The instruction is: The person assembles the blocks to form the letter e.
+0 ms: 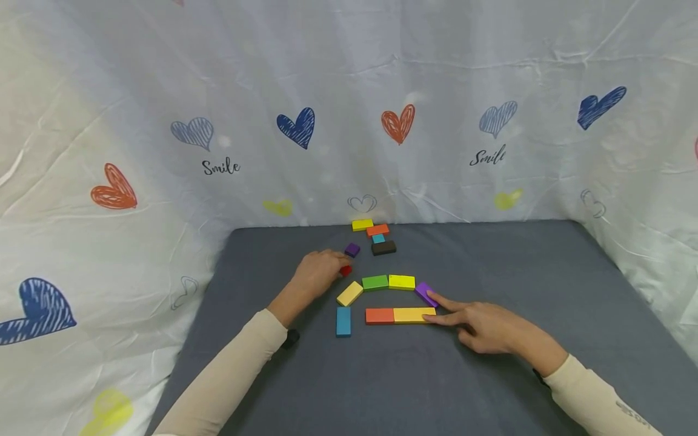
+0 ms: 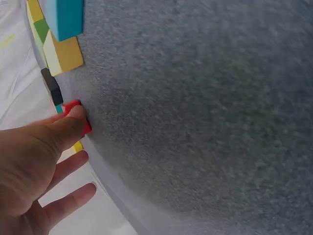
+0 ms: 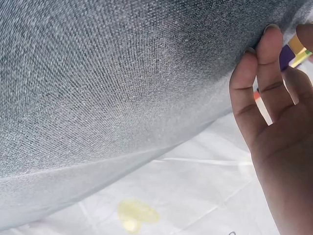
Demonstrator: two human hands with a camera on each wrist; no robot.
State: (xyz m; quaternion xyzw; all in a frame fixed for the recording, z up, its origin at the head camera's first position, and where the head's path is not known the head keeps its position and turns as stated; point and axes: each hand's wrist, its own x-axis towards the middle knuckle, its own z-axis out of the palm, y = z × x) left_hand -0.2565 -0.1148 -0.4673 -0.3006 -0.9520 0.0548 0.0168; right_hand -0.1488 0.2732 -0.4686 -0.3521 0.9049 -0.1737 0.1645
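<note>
Both hands (image 1: 322, 274) (image 1: 482, 324) low (right flat)

On the counter (image 1: 491, 375), two long blocks (image 1: 400, 315) lay end to end at the centre, with an arc of four blocks (image 1: 388, 283) behind them and one upright block (image 1: 343, 321) to their left. A cluster of five blocks (image 1: 376, 236) sat farther back, near the draped cloth (image 1: 349, 121). The left hand (image 1: 319, 272) rested between cluster and arc, touching a small block (image 1: 346, 270); the right hand (image 1: 485, 324) touched the row's right end.
</note>
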